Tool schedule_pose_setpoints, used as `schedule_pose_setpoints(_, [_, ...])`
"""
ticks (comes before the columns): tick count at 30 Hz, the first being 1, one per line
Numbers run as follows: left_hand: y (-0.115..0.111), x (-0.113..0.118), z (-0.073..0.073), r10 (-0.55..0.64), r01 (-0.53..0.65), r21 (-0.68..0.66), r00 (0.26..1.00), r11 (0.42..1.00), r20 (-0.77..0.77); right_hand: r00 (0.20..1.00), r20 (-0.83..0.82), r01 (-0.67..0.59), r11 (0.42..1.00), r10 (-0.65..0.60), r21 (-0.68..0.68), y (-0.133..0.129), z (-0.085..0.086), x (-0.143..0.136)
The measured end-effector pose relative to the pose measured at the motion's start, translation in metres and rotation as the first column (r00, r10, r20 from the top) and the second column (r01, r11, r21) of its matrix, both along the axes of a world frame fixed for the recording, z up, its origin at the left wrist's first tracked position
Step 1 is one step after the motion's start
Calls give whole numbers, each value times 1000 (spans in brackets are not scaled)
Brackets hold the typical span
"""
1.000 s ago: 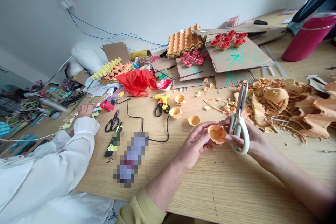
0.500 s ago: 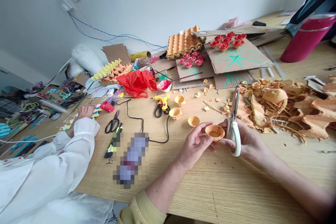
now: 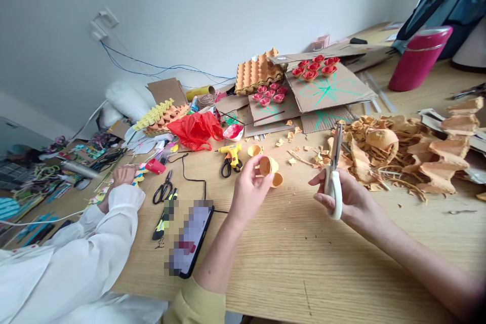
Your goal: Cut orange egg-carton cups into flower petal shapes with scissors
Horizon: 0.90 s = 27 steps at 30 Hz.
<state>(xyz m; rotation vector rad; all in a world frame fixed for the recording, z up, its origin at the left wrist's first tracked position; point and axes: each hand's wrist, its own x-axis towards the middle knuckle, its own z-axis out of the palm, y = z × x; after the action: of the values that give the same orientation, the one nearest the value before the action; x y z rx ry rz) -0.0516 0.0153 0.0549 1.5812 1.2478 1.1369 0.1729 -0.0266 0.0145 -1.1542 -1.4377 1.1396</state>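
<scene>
My left hand (image 3: 247, 193) pinches an orange egg-carton cup (image 3: 269, 165) between thumb and fingers, tilted so that its hollow shows. Just behind it on the table is another cup (image 3: 278, 180), partly covered by the held one. A further cup (image 3: 254, 150) stands beyond my fingers. My right hand (image 3: 351, 196) grips white-handled scissors (image 3: 335, 190), their blades pointing up and away from me. The blades look nearly closed, and nothing lies between them. A pile of torn egg-carton scraps (image 3: 383, 147) is right of the scissors.
A yellow glue gun (image 3: 231, 151) lies beyond my left hand, near black scissors (image 3: 163, 192) and a phone (image 3: 193, 243). Painted red cups (image 3: 314, 67) sit on cardboard (image 3: 330, 88) at the back. A pink bottle (image 3: 420, 58) stands right. A co-worker's white sleeve (image 3: 123, 212) is left.
My left hand has carried the cup left and away from me, apart from the scissors, towards the other cups. My right hand keeps hold of the scissors. The view has shifted slightly.
</scene>
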Motion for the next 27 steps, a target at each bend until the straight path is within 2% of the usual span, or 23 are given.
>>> schedule_pose_setpoints(2, [19, -3, 7, -17, 56, 116, 949, 992, -314, 1000, 0, 4, 1000, -4, 12, 0, 1, 0])
schedule_pose_setpoints(4, [36, -2, 9, -13, 150, 189, 814, 970, -580, 1000, -1, 2, 1000, -2, 28, 0, 1, 0])
schedule_pose_setpoints(7, [52, 5, 4, -14, 206, 148, 626, 967, -779, 1000, -3, 6, 999, -5, 42, 0, 2, 0])
schedule_pose_setpoints(10, [60, 11, -4, -41, 198, 70, 506, 978, -862, 1000, -20, 15, 999, -14, 41, 0, 3, 1])
schedule_pose_setpoints(13, [63, 12, -8, -64, 189, 30, 470, 981, -880, 999, -34, 8, 999, -7, 36, -1, 4, 2])
schedule_pose_setpoints(15, [61, 9, -7, -64, 189, 31, 477, 981, -876, 1000, -29, 3, 999, -2, 35, -2, 4, 2])
schedule_pose_setpoints(18, [49, 3, -3, 16, 177, 128, 527, 976, -850, 1000, -27, 1, 999, 0, 32, -2, 3, 3])
schedule_pose_setpoints(20, [36, 0, -3, 72, 158, 183, 534, 970, -842, 1000, -26, 4, 1000, -3, 29, -2, 1, 3])
schedule_pose_setpoints(27, [-2, 1, -16, 87, 228, 195, 413, 954, -907, 998, -63, 6, 1000, -5, 16, 3, -6, 2])
